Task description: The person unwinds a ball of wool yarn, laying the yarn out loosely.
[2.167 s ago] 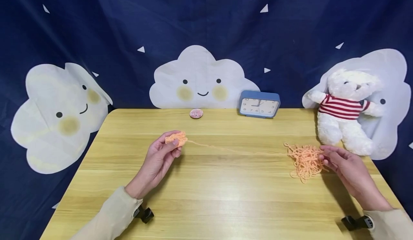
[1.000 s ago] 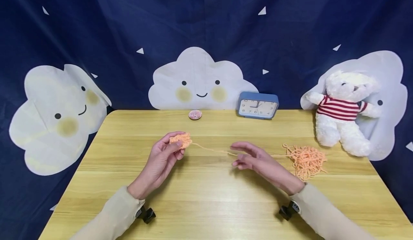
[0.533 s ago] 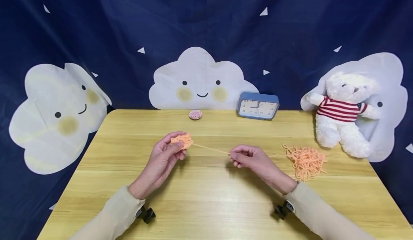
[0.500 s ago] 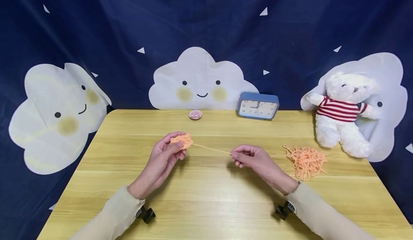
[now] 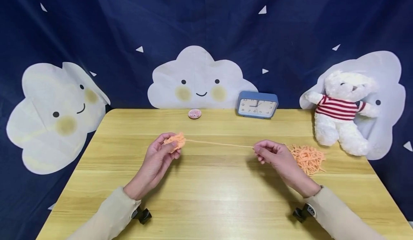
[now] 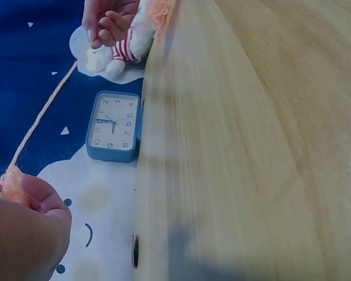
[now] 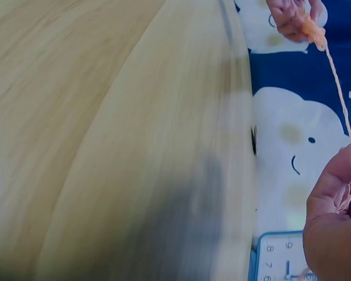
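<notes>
My left hand point(image 5: 161, 159) pinches a small bundle of orange yarn point(image 5: 176, 142) between thumb and fingers, above the left half of the table. From the bundle a single yarn strand point(image 5: 219, 144) runs nearly straight to the right. Its other end is pinched by the thumb and fingertips of my right hand point(image 5: 282, 161). Behind that hand lies a loose orange yarn pile point(image 5: 311, 159), partly covered by the hand. In the right wrist view the strand point(image 7: 339, 93) passes between the thumb and curled fingers.
A blue clock point(image 5: 257, 104) stands at the table's back edge, with a small round pink object point(image 5: 194, 113) to its left. The white teddy bear point(image 5: 345, 112) in a striped shirt sits at the back right. A dark blue cloud-print curtain point(image 5: 129, 17) hangs behind the wooden table point(image 5: 206, 211).
My right hand went from the yarn pile to mid-table, pinched the strand, then moved back right, drawing it straighter. The left hand kept the bundle, shifting slightly left.
</notes>
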`<state>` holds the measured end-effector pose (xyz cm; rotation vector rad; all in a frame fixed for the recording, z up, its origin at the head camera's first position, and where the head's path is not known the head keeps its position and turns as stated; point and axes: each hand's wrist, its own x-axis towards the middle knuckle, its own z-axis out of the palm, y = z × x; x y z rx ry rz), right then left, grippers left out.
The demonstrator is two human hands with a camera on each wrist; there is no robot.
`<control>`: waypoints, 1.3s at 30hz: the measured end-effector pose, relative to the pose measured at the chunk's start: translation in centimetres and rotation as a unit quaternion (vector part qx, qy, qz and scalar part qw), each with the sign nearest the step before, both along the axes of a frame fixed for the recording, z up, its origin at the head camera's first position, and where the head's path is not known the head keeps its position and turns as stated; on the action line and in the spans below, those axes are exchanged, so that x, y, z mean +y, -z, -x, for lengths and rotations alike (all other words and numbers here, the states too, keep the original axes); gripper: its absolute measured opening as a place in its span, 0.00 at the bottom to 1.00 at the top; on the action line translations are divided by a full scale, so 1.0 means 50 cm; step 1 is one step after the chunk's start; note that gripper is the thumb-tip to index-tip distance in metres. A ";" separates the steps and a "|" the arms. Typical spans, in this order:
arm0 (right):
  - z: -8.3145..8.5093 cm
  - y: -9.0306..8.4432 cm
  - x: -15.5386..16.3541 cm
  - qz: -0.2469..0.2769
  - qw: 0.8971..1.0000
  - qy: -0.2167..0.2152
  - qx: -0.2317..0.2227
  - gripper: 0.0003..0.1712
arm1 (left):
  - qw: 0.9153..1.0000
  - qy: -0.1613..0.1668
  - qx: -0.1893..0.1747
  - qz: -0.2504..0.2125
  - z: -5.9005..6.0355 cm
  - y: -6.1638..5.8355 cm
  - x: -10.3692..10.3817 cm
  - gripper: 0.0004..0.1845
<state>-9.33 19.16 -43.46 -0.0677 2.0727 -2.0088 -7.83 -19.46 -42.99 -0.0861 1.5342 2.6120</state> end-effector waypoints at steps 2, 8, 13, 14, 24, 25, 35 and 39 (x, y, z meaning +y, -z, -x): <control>0.001 0.001 0.012 0.006 1.000 0.007 0.001 0.06 | 1.000 0.003 0.003 0.003 0.000 0.001 -0.002 0.13; -0.004 -0.004 0.053 0.056 0.998 0.036 0.000 0.08 | 1.000 -0.004 0.004 0.021 -0.001 -0.001 -0.003 0.15; -0.008 -0.006 0.085 0.105 0.993 0.055 0.006 0.07 | 0.999 -0.021 -0.010 0.027 -0.002 -0.003 -0.006 0.19; -0.009 -0.006 0.092 0.117 0.991 0.058 0.006 0.08 | 0.999 -0.023 -0.011 0.025 -0.002 -0.003 -0.006 0.20; -0.017 0.009 0.165 0.178 0.981 0.077 0.003 0.11 | 0.998 -0.021 0.020 -0.055 -0.004 -0.004 -0.010 0.22; -0.018 0.011 0.172 0.180 0.980 0.081 0.004 0.12 | 0.998 -0.020 0.022 -0.060 -0.004 -0.004 -0.010 0.22; -0.028 0.025 0.253 0.229 0.967 0.110 0.021 0.15 | 0.998 -0.019 0.013 -0.058 -0.002 -0.007 -0.016 0.19; -0.027 0.023 0.285 0.252 0.960 0.121 0.026 0.17 | 0.998 -0.027 0.012 -0.055 0.001 -0.005 -0.017 0.18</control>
